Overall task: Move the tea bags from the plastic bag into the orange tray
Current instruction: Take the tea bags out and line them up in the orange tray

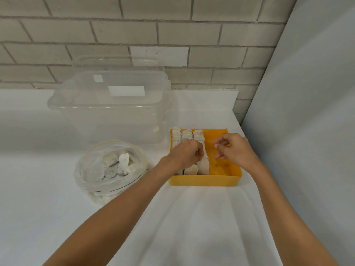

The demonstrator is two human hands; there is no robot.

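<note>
Tea bags (204, 166) are gripped by the left hand (185, 154) in the orange tray (203, 180), likely to be kept standing, while the right hand (233, 148) is held loose and empty; more are left in the plastic bag (90, 169).

Bright, even, diffuse light from above. The tablecloth (192, 217) is nearly washed out, and only faint grey shading marks its folds. Soft, weak shadows lie along the front of the orange tray (203, 180) and beneath the clear box (107, 112), whose walls carry pale reflections. Wide-angle distortion bows the courses of the brick wall (172, 31) and the edge of the grey panel (307, 93). Focus is slightly soft throughout, and the tea bags (198, 134) lack fine detail.
</note>
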